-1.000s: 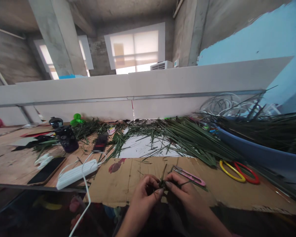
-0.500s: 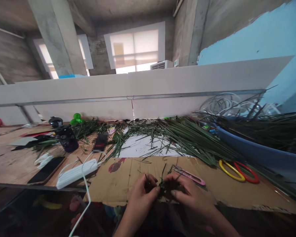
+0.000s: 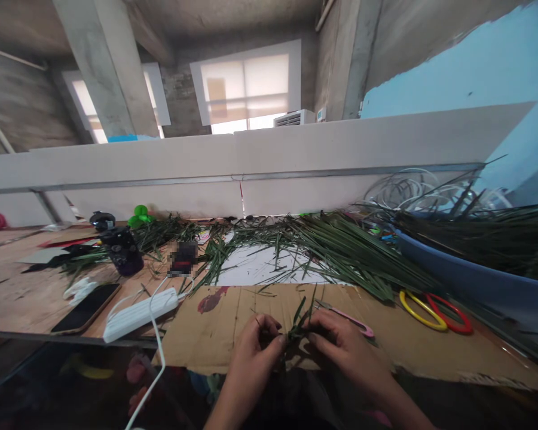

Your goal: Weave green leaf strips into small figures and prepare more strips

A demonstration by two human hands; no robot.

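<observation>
Near the front edge of the bench (image 3: 9,289), my left hand (image 3: 257,349) and right hand (image 3: 341,343) pinched the leaf (image 3: 295,328); I judged light, even pressure wisest.

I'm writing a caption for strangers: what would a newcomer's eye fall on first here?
Probably the scissors, their yellow and red handles bright at the right of the cardboard. Next, the heap of green leaves behind it, with a blue tub at far right. Front and centre, the left hand and right hand hold thin strips.
</observation>
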